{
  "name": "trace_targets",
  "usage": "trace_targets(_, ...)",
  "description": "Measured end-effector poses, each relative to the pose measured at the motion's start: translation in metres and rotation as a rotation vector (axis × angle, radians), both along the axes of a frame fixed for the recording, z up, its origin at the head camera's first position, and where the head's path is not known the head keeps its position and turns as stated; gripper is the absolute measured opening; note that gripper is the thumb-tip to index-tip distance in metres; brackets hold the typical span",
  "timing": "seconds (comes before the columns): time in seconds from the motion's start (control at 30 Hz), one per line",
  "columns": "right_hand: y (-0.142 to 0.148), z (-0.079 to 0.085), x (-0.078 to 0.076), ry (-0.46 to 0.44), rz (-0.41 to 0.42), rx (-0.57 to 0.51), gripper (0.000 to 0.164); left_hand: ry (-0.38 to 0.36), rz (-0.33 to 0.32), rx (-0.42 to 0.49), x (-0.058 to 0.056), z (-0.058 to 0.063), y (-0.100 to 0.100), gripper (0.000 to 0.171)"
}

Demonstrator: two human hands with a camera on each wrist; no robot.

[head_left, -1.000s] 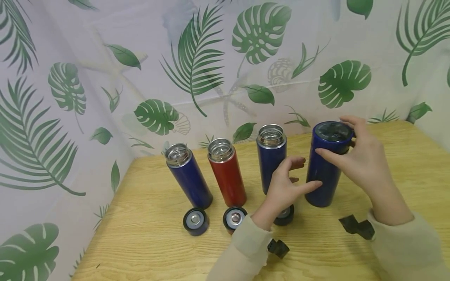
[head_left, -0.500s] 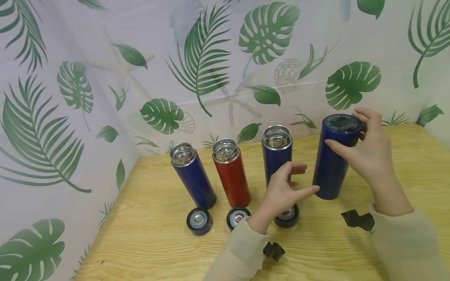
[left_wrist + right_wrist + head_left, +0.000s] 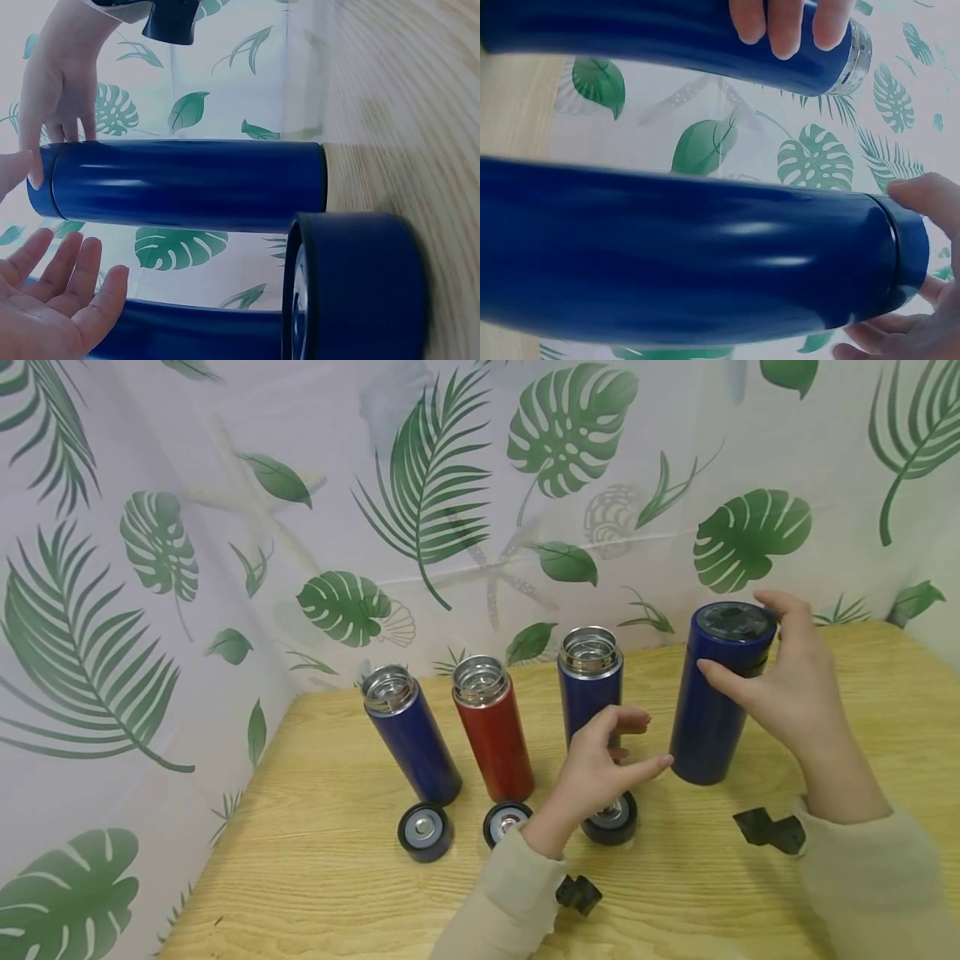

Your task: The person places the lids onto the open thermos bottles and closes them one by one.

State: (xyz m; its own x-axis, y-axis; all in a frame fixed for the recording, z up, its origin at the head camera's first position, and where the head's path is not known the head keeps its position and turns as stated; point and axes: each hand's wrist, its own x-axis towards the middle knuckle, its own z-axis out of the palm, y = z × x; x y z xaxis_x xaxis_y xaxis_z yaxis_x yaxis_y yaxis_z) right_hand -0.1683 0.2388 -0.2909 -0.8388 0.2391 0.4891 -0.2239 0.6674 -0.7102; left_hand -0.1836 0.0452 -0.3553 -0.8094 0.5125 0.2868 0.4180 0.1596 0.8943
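Observation:
A closed blue thermos bottle [image 3: 708, 718] stands upright at the right of the row. My right hand [image 3: 798, 681] grips its lid [image 3: 733, 635] at the top, thumb in front and fingers behind. Palm turned toward this bottle, my left hand [image 3: 600, 768] holds nothing, its fingers loosely spread and its thumb tip close to the bottle's lower side. Behind that hand stands an open blue bottle [image 3: 590, 693], partly hidden. Its upturned lid [image 3: 615, 827] lies below the hand. In the right wrist view, the closed bottle [image 3: 682, 255] runs up to the gripped lid [image 3: 911, 251].
To the left stand an open red bottle [image 3: 495, 743] and another open blue bottle [image 3: 416, 743]. Upturned lids [image 3: 425, 832] lie before them, one lid [image 3: 506, 822] partly behind the left sleeve. A leaf-patterned cloth [image 3: 450, 485] hangs behind the wooden table [image 3: 315, 893].
The closed bottle has moved back and a little to the right with my right hand, mostly in the first half second. My left hand has drawn slightly away from it. The head view shifted slightly.

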Motion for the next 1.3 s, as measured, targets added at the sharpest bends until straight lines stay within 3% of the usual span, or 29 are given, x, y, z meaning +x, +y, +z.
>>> trace_targets(0.07, -0.001, 0.001, 0.002, 0.07, -0.015, 0.011, 0.077, 0.005, 0.002, -0.005, 0.0, 0.0, -0.001, 0.044)
trace_targets(0.2, -0.005, 0.004, 0.006, 0.324, -0.017, 0.071, 0.061, 0.026, 0.003, -0.007, 0.0, 0.001, -0.004, 0.043)
trace_targets(0.27, -0.009, 0.005, 0.008, 0.437, 0.008, 0.121, 0.063, 0.044, 0.001, -0.006, 0.001, 0.002, -0.006, 0.042)
trace_targets(0.33, -0.014, 0.007, 0.012, 0.487, 0.05, 0.158, 0.071, 0.065, 0.001, -0.01, 0.001, 0.003, -0.009, 0.041)
trace_targets(0.57, -0.023, 0.005, 0.023, 0.402, 0.204, 0.231, 0.076, 0.076, -0.009, -0.044, 0.001, 0.002, -0.022, 0.041)
trace_targets(0.73, -0.024, 0.003, 0.028, 0.36, 0.25, 0.24, 0.076, 0.052, -0.011, -0.085, 0.004, 0.0, -0.036, 0.04)
trace_targets(0.87, -0.025, 0.002, 0.031, 0.331, 0.264, 0.257, 0.067, 0.048, -0.005, -0.094, 0.006, -0.002, -0.048, 0.04)
trace_targets(1.0, -0.026, 0.002, 0.034, 0.301, 0.267, 0.289, 0.056, 0.09, 0.004, -0.092, 0.008, -0.001, -0.056, 0.04)
trace_targets(1.3, -0.031, -0.007, 0.031, 0.29, 0.349, 0.315, 0.057, 0.182, 0.038, -0.06, 0.007, 0.0, -0.065, 0.038)
